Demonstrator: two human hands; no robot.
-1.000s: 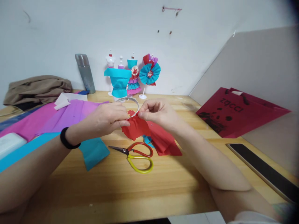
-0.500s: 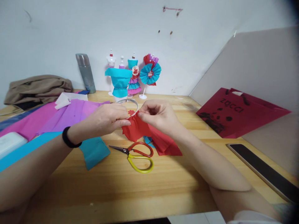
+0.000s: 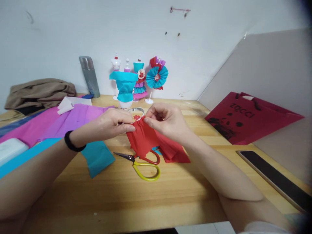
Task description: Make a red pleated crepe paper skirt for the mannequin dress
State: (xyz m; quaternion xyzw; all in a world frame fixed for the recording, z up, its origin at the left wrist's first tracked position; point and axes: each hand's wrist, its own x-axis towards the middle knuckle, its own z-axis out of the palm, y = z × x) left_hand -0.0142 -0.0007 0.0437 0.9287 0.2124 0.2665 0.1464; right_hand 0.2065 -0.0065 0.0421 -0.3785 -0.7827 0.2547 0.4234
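Between the fingers of both hands a strip of red crepe paper (image 3: 143, 138) is gathered into small folds along its top edge. My left hand (image 3: 113, 120) pinches the gathered edge from the left, thumb in front. My right hand (image 3: 167, 122) grips the same edge with thumb and forefinger, and a longer piece of the paper trails under it to the table. A pale ring-like band (image 3: 136, 110) curves behind the folds; whether it is tape I cannot tell. Scissors (image 3: 132, 158) with red and yellow handles lie below, one handle partly covered by the paper.
Small dress-form stands (image 3: 157, 78) in coloured paper line the wall, beside a blue paper bodice (image 3: 125, 85). Purple paper (image 3: 73, 122) and a blue piece (image 3: 98, 158) lie left. A bottle (image 3: 89, 76), a red bag (image 3: 243, 118) and a phone (image 3: 273, 178) sit around.
The gathered red paper has swung down and forward, now hanging over the scissors' red handle. Both hands keep their pinch and have barely shifted.
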